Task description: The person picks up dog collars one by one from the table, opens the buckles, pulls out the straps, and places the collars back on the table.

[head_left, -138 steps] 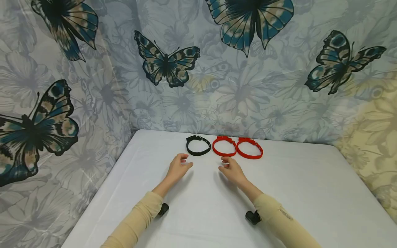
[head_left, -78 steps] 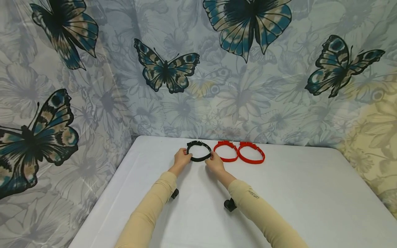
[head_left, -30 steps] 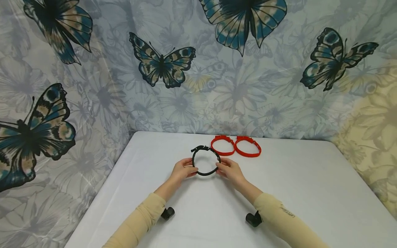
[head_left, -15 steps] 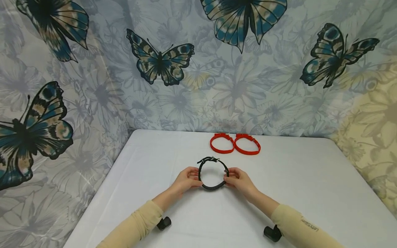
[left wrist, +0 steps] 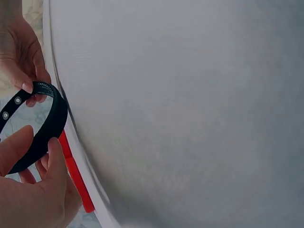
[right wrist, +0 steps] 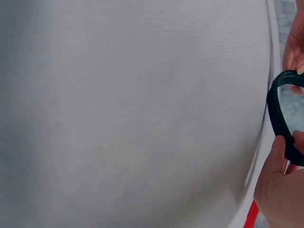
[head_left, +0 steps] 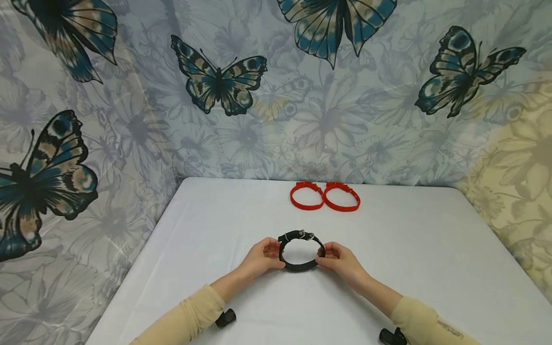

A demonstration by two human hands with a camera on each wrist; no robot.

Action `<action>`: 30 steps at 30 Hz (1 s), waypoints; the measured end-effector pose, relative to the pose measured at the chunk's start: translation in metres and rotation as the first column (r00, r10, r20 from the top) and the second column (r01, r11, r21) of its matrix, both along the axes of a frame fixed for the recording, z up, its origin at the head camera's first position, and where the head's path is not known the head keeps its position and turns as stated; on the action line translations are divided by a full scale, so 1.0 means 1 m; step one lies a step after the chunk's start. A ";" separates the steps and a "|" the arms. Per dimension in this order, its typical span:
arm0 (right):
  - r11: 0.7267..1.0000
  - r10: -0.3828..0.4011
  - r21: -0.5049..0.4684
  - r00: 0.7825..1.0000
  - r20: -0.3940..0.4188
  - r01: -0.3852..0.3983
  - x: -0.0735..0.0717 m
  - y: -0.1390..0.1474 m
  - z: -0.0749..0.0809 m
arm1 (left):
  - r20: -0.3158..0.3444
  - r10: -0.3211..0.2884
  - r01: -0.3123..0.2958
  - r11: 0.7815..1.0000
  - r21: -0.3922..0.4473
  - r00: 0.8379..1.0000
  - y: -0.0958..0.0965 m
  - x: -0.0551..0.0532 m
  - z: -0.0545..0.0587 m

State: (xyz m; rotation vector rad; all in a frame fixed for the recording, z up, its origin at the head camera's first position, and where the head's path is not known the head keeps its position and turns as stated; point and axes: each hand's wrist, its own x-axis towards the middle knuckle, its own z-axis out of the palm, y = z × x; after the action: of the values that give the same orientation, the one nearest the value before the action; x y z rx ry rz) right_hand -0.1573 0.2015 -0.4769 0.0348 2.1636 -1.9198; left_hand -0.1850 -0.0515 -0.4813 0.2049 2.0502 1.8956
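A black buckled collar (head_left: 300, 267), closed into a ring, is held between both hands over the middle of the table. My left hand (head_left: 260, 259) pinches its left side between thumb and fingers. On the opposite side, my right hand (head_left: 342, 263) pinches the band the same way. The metal buckle faces the far side in the head view. In the left wrist view the collar (left wrist: 53, 118) shows eyeleted holes along one strap, with the left thumb and fingers on the band. The right wrist view catches the collar (right wrist: 279, 114) only in part.
Two red collars (head_left: 307, 207) (head_left: 342, 208) lie side by side, touching, near the far edge of the white table (head_left: 224, 211). Butterfly-patterned cloth (head_left: 250, 148) hangs behind and to the left. A black wrist camera (head_left: 225, 317) sits below the left sleeve.
Both hands took hold of the black collar at the far edge, lifted it, and brought it nearer and slightly right. It has tipped from facing me to a flatter angle. The red collars stayed put.
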 end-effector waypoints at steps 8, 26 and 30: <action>0.998 0.031 0.059 1.000 0.002 -0.032 0.008 0.006 -0.002 | -0.090 -0.026 0.020 0.997 -0.068 0.996 0.001 0.007 0.001; 0.993 0.048 0.106 0.998 -0.040 -0.044 0.012 0.009 -0.002 | -0.071 -0.046 0.043 0.998 -0.038 0.996 0.000 0.008 0.000; 0.987 0.047 0.156 0.997 -0.053 -0.038 0.014 0.009 -0.001 | -0.068 -0.055 0.053 0.998 -0.031 0.996 -0.001 0.008 -0.001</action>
State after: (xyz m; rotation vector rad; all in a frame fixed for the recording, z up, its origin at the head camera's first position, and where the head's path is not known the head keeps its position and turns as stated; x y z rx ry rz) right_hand -0.1429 0.2104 -0.4774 -0.0380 2.3272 -1.7459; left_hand -0.1766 -0.0525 -0.4824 0.3202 2.0934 1.8500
